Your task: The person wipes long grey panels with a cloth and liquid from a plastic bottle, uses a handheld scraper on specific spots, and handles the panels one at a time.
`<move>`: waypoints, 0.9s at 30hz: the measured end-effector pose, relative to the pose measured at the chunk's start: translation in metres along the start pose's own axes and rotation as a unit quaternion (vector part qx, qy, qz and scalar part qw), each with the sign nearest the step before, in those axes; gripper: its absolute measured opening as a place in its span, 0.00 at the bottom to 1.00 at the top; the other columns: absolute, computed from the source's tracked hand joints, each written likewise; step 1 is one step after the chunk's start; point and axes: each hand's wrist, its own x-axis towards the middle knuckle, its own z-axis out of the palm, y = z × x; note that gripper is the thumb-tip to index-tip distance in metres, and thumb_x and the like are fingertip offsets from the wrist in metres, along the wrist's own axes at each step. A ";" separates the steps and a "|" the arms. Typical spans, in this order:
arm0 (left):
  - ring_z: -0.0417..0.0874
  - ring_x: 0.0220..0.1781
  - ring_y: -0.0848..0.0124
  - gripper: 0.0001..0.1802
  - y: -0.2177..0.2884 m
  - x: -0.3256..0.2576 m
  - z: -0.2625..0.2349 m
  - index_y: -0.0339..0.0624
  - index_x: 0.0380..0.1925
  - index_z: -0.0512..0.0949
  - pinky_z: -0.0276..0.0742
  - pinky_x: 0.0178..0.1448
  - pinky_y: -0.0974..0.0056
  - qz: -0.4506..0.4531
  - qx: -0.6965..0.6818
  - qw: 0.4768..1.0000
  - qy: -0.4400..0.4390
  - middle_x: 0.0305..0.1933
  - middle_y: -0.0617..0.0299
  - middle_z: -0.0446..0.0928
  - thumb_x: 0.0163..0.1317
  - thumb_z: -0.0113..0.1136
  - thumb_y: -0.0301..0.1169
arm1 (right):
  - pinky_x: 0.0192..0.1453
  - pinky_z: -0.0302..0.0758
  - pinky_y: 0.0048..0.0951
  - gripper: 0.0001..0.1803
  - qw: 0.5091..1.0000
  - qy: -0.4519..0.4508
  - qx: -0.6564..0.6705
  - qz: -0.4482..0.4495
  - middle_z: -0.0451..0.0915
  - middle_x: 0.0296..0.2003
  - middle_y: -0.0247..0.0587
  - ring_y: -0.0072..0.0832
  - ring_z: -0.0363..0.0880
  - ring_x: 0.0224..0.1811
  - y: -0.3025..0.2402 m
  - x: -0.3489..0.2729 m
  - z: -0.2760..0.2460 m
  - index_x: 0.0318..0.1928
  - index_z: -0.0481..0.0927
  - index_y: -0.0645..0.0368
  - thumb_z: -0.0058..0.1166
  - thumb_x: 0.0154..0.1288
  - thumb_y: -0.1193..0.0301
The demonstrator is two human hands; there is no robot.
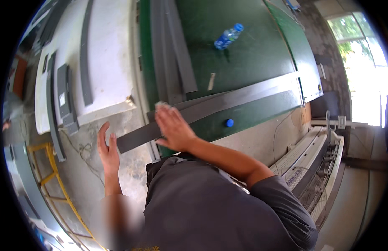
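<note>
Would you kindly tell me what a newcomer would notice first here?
Probably the long grey strip slanting across the green table, with the right hand on it near its left end. Next, likely the blue-capped bottle farther back on the table, and the small blue cap near the front edge.

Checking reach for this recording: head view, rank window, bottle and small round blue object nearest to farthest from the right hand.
1. Small round blue object, right of the right hand.
2. Bottle, up the green table.
3. Window, far right.
</note>
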 end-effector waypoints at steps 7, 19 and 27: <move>0.76 0.74 0.49 0.31 0.113 0.010 0.140 0.36 0.70 0.75 0.69 0.79 0.50 0.138 0.063 0.976 -0.154 0.72 0.47 0.76 0.68 0.69 0.27 | 0.91 0.45 0.52 0.52 0.992 0.043 0.003 0.118 0.58 0.83 0.61 0.51 0.51 0.88 0.142 -0.063 -0.027 0.81 0.60 0.70 0.54 0.75 0.40; 0.77 0.73 0.53 0.44 0.158 0.036 0.465 0.40 0.67 0.78 0.70 0.77 0.49 0.217 0.300 0.883 -0.290 0.69 0.55 0.80 0.51 0.83 0.43 | 0.92 0.42 0.52 0.49 0.924 0.090 -0.060 0.367 0.52 0.85 0.61 0.55 0.44 0.89 0.503 -0.218 -0.058 0.83 0.54 0.70 0.54 0.78 0.48; 0.79 0.73 0.51 0.46 0.145 0.045 0.403 0.38 0.66 0.79 0.72 0.75 0.47 0.271 0.343 0.840 -0.321 0.71 0.51 0.81 0.43 0.84 0.40 | 0.90 0.50 0.54 0.48 0.987 0.112 0.106 0.049 0.63 0.82 0.47 0.45 0.57 0.87 0.365 -0.189 -0.042 0.77 0.70 0.56 0.60 0.66 0.37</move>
